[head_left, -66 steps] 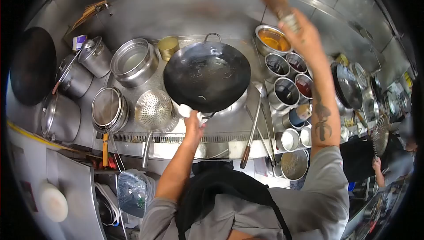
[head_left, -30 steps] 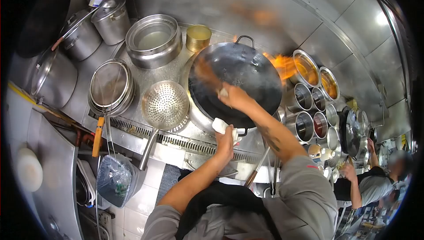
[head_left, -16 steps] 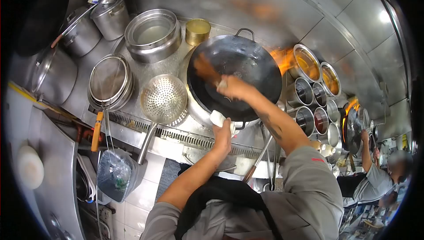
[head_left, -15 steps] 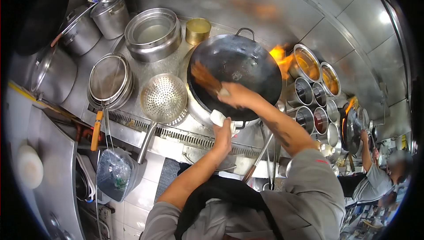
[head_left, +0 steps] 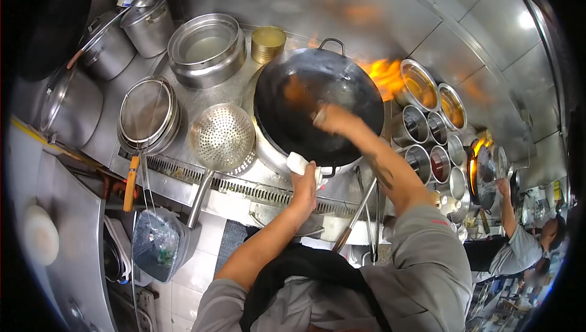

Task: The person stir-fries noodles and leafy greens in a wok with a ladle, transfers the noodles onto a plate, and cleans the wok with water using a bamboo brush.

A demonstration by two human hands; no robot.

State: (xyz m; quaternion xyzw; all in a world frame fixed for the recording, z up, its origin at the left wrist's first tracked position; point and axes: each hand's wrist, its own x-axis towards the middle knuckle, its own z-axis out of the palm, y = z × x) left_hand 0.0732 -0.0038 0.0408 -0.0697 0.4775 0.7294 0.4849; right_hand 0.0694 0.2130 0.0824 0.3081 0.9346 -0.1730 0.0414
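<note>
A large black wok (head_left: 360,100) sits over a burner, with flames (head_left: 383,77) rising at its right rear edge. My left hand (head_left: 305,182) is closed around a folded white cloth (head_left: 298,163) at the wok's near handle (head_left: 329,172). Over the inside of the wok, my right hand (head_left: 332,119) grips the end of a brown brush (head_left: 298,91), whose bristles are blurred by motion. The brush's head points to the back left. A thin dark film and some shine show on the wok's surface.
Left of the wok are a perforated ladle (head_left: 223,137), stacked strainers (head_left: 146,112), a steel pot (head_left: 207,48) and a gold tin (head_left: 267,44). Sauce containers (head_left: 417,162) and bowls of orange liquid (head_left: 420,85) stand right. A co-worker (head_left: 519,246) handles another wok (head_left: 485,176).
My right hand has come down from above the sauce containers into the wok with the brush, which has since shifted slightly rightward. Flames have appeared behind the wok. My left hand still holds the cloth.
</note>
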